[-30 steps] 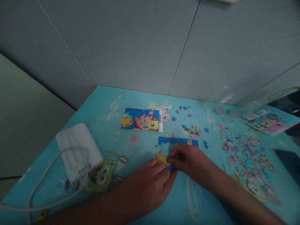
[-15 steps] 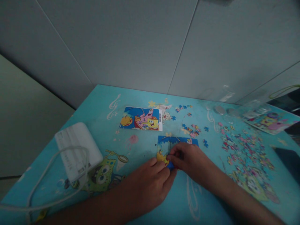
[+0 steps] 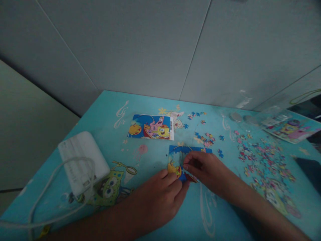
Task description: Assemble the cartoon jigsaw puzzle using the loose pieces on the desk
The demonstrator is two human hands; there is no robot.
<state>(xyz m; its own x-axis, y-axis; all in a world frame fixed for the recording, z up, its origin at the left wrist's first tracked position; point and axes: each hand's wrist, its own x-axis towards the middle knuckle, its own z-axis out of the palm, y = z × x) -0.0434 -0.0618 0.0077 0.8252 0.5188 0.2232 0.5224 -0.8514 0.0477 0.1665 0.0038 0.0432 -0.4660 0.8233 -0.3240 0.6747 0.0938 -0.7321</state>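
The jigsaw puzzle (image 3: pixel 176 170) lies flat on the patterned tabletop (image 3: pixel 100 110), partly built, straight in front of me; I take it as the centre of my clock, with twelve pointing away from me. My left hand (image 3: pixel 163 197) comes in from seven o'clock, loosely curled, its fingertips on the lower left part, I judge to stop it sliding or lifting under light pressure. Whether the thumb also grips the edge, I cannot tell. My right hand (image 3: pixel 208 169) arches over from four o'clock, thumb and forefinger brought together low over the middle, a pose that suits fine, small work. My fingers hide whether a piece is between them.

The picture card (image 3: pixel 150 127) lies face up between ten and eleven o'clock, where neither forearm covers it, so I can compare its colours at a glance. A small group of pieces (image 3: pixel 207 140) is near at one o'clock, apart from the large spread of pieces (image 3: pixel 265 157) at three; that looks like sorting, and it keeps a few within short reach of my right hand. The white device (image 3: pixel 84 160) and its cable (image 3: pixel 54 174) sit at nine o'clock, well apart from the pieces.
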